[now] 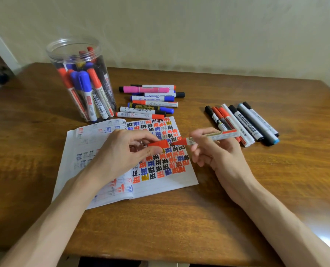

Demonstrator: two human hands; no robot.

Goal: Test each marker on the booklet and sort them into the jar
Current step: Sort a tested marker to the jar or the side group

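Pinching red marker (223,134) between right hand (216,153) thumb and fingertips above the booklet (179,180), long axis near level, tip pointing left. Pinching red cap (159,144) in left hand (119,153), just off that tip. Hiding barrel's middle behind fingers.

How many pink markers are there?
1. The pink marker lies on the table, just right of the jar. The jar is packed full, so another pink one may be hidden inside.
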